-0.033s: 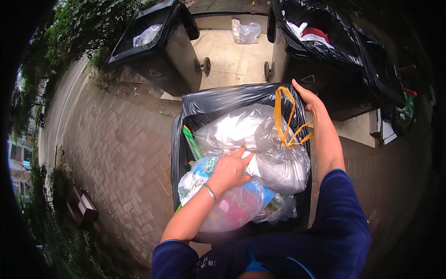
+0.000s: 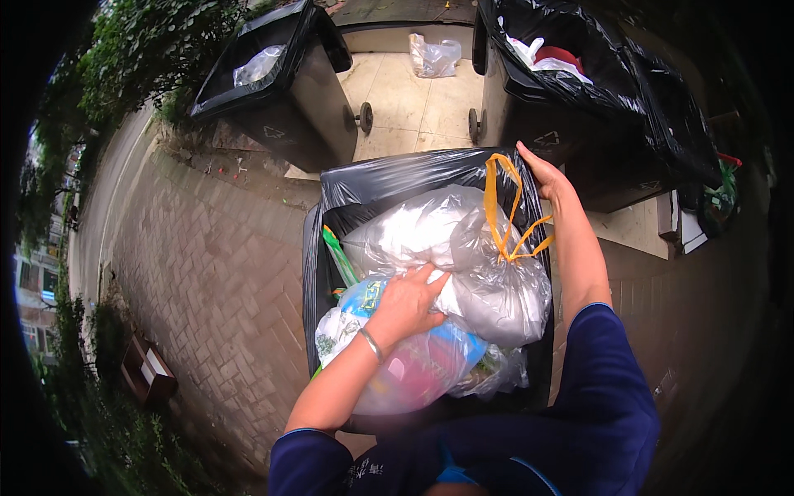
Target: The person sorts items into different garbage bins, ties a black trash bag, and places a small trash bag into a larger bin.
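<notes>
A black bin (image 2: 418, 165) lined with black plastic sits in front of me, packed with rubbish bags: a silvery translucent bag (image 2: 413, 219) with orange ties (image 2: 499, 202), and lower down a clear bag (image 2: 409, 372) of pink and blue items. A green plastic strip (image 2: 337, 252) shows at the left. My left hand (image 2: 409, 302) presses on the bags where they meet, its fingers spread. My right hand (image 2: 547, 178) grips the bin's top right edge, the fingers partly hidden behind it.
Two more lined black bins (image 2: 298, 124) (image 2: 562, 140) stand at the back left and right on pale tiles (image 2: 389, 91), a plastic bag (image 2: 434, 56) between them. Brick paving (image 2: 207, 273) runs left, with a brown box-like object (image 2: 147, 372) beside shrubs. A road (image 2: 99, 207) lies beyond.
The view has shifted very slightly, so everything appears a little further left. My hands hold the same places on the bags and the bin's edge.
</notes>
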The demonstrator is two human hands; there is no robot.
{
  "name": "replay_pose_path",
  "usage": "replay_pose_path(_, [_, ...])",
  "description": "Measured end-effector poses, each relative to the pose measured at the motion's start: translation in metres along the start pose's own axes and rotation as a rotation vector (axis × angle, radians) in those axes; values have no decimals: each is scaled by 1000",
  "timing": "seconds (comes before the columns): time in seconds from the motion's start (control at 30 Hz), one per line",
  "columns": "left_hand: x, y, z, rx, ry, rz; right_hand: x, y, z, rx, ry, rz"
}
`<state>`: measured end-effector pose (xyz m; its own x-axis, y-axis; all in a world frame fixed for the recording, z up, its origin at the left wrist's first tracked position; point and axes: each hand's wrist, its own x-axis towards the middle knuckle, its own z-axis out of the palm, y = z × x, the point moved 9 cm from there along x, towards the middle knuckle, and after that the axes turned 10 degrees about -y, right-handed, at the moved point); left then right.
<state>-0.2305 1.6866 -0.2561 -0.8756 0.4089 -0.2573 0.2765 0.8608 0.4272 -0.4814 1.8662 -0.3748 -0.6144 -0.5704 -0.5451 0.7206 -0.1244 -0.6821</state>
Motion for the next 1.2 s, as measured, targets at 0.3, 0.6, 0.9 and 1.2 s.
replay_pose_path(0.3, [9, 9, 4, 68, -3, 49, 23, -25, -18, 290, 132, -395])
replay_pose_path(0.6, [4, 3, -6, 0, -71, 58, -79, -18, 153, -818, -330, -573])
replay_pose_path(0.9, [9, -224, -108, -41, 853, -332, -220, 82, 184, -1276, -269, -432])
replay_pose_path(1.2, [65, -357, -32, -1233, 177, -262, -330, 125, 105, -1501, 725, -427])
